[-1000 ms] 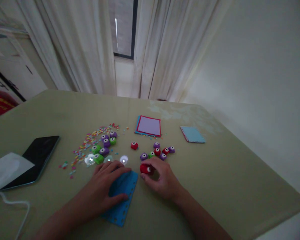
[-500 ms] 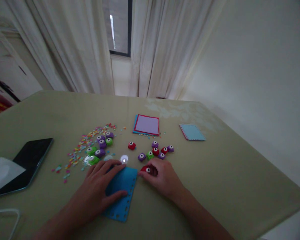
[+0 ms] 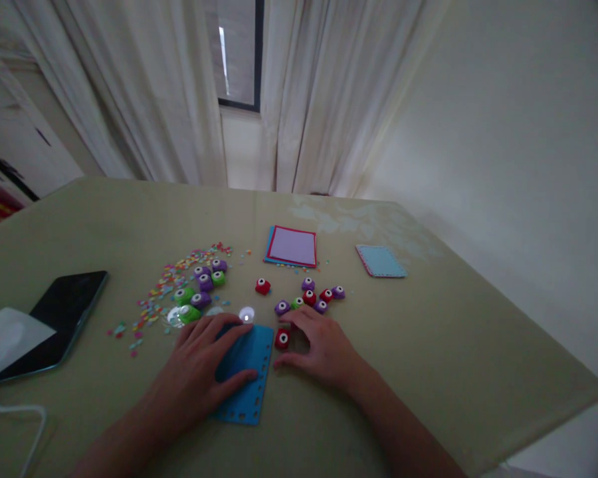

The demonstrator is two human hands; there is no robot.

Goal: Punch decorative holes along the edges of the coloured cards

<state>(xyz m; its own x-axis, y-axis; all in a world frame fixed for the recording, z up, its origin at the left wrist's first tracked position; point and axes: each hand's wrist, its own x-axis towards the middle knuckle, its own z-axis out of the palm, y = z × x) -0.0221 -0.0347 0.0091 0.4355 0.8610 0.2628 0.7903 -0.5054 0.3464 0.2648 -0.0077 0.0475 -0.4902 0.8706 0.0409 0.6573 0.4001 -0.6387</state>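
Note:
My left hand [image 3: 199, 355] lies on a blue sheet [image 3: 246, 398], fingers spread and pressing it to the table. Small cut-out holes run along the sheet's right and bottom edges. Just right of the sheet's upper right edge stands a small red craft punch [image 3: 282, 339] with a white, eye-like button. My right hand [image 3: 323, 342] is around this punch with thumb and fingers apart, not gripping it. Beyond the fingertips sits a group of similar punches, among them a purple one [image 3: 282, 307], a green one [image 3: 298, 303] and a red one [image 3: 309, 297].
More purple and green punches [image 3: 204, 282] stand to the left, beside scattered paper confetti [image 3: 164, 285]. Clear round discs [image 3: 246, 315] lie near my left hand. Farther back are stacked coloured sheets [image 3: 292, 246] and a light blue card [image 3: 381, 261]. A dark tablet [image 3: 74, 302] lies at left under white tissue [image 3: 14, 338].
My right hand has let go of the red punch, its fingers opening. The punch now stands upright with its button showing, slightly left of before. My left hand stays on the sheet.

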